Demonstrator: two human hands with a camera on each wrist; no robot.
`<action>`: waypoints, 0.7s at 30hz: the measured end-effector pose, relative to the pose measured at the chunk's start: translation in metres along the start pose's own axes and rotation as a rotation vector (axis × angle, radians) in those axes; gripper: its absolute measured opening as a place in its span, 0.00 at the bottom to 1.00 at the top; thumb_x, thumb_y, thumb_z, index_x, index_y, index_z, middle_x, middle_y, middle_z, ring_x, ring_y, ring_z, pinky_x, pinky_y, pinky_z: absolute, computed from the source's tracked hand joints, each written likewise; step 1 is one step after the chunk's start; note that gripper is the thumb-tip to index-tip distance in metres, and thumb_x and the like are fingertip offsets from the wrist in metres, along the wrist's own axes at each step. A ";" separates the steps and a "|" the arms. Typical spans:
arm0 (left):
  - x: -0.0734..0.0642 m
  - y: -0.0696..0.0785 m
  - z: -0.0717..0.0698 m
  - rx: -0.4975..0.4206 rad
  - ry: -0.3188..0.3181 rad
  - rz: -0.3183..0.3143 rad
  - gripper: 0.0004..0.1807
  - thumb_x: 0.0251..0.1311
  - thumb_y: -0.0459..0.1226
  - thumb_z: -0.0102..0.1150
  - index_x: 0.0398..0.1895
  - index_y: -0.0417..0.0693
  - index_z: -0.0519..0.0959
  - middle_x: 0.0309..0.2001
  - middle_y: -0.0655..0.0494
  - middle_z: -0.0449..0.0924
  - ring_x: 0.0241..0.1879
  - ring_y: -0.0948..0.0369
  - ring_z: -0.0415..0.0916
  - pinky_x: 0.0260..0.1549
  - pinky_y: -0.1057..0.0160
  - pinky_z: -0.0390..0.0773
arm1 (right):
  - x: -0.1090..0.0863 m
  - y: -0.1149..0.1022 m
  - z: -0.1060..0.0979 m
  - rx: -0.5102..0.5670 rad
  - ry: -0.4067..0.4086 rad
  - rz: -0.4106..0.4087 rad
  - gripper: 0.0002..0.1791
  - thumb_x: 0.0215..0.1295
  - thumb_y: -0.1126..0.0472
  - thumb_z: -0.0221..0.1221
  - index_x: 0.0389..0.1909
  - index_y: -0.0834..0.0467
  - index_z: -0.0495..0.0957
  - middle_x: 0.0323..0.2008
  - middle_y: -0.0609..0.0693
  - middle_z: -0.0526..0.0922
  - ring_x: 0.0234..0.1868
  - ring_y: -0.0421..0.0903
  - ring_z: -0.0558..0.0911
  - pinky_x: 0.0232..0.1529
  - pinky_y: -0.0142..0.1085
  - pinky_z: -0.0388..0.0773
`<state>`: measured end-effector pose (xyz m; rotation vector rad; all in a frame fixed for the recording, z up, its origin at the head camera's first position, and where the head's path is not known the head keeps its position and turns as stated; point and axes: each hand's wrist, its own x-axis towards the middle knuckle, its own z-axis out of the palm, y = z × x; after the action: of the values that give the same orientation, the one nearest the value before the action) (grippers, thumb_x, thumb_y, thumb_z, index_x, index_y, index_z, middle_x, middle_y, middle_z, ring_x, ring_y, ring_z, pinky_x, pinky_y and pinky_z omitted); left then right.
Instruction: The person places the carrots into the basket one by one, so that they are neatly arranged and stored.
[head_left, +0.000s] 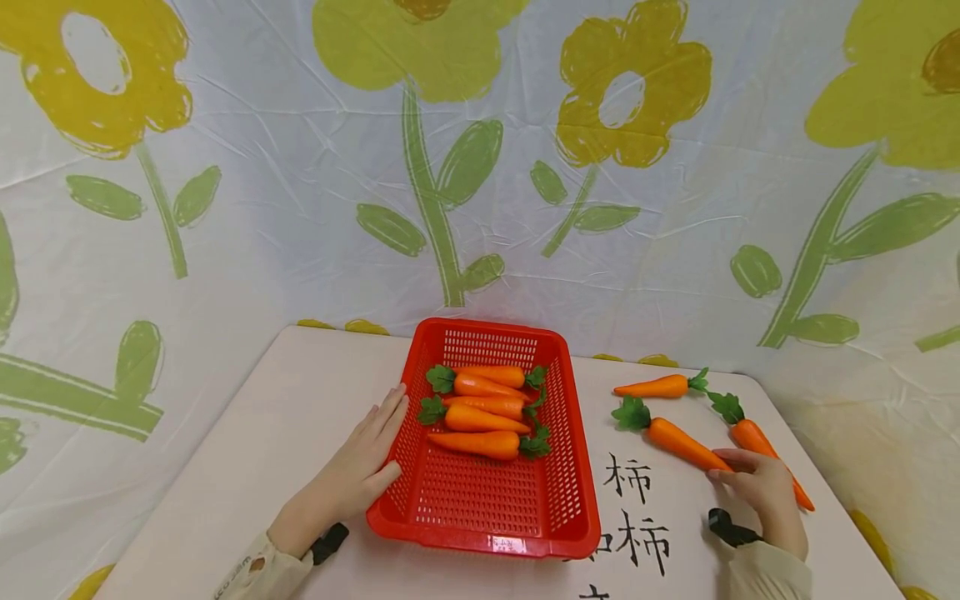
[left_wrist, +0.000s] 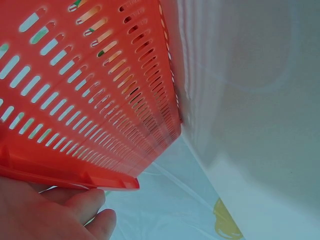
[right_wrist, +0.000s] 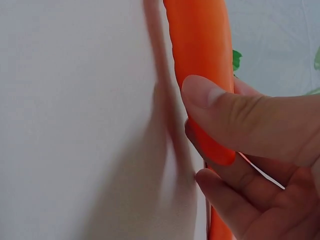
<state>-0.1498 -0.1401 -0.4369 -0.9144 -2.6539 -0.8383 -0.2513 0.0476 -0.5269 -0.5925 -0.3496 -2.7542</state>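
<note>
A carrot (head_left: 682, 442) at the right of the counter (head_left: 300, 400) is pinched near its tip by the fingers (right_wrist: 245, 122) of the right hand (head_left: 768, 496), apparently because that end lies nearest. The red basket (head_left: 442, 534) is touched by the left hand (head_left: 352, 475), fingers extended, seemingly for steadiness.

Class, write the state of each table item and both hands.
Red perforated plastic basket: upright, partly filled.
Five tapered orange green-topped carrots: lying inside.
Tapered orange green-topped carrot: pinched near its tip.
Two other carrots: lying on the pale table.
Left hand: touching the basket.
Right hand: pinching one carrot.
</note>
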 end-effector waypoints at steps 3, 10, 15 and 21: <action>0.000 0.001 0.000 -0.003 -0.002 0.001 0.41 0.57 0.31 0.46 0.76 0.29 0.49 0.79 0.40 0.41 0.76 0.44 0.43 0.71 0.41 0.48 | -0.002 -0.002 0.002 -0.048 0.022 -0.002 0.41 0.64 0.24 0.36 0.77 0.32 0.49 0.51 0.27 0.81 0.55 0.25 0.76 0.75 0.50 0.35; -0.001 0.001 0.000 -0.012 -0.009 -0.003 0.42 0.57 0.31 0.46 0.76 0.30 0.48 0.79 0.41 0.40 0.76 0.44 0.42 0.72 0.43 0.46 | -0.002 -0.002 0.001 -0.060 0.027 0.002 0.42 0.63 0.23 0.36 0.76 0.33 0.51 0.50 0.26 0.81 0.55 0.25 0.76 0.75 0.50 0.36; -0.002 0.001 0.000 -0.012 -0.009 -0.002 0.42 0.58 0.32 0.46 0.76 0.30 0.48 0.79 0.41 0.40 0.76 0.44 0.42 0.72 0.43 0.47 | -0.003 -0.003 0.001 -0.044 0.024 0.008 0.40 0.65 0.24 0.36 0.76 0.33 0.51 0.48 0.27 0.82 0.54 0.25 0.76 0.75 0.48 0.36; -0.002 0.001 0.001 -0.017 -0.005 -0.004 0.42 0.57 0.32 0.46 0.77 0.31 0.48 0.79 0.41 0.40 0.77 0.45 0.42 0.73 0.45 0.45 | -0.005 -0.005 0.001 -0.128 -0.007 0.039 0.46 0.62 0.21 0.33 0.79 0.35 0.43 0.59 0.27 0.76 0.67 0.27 0.65 0.74 0.56 0.35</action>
<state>-0.1478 -0.1401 -0.4382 -0.9166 -2.6579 -0.8622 -0.2478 0.0535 -0.5290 -0.6338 -0.1628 -2.7523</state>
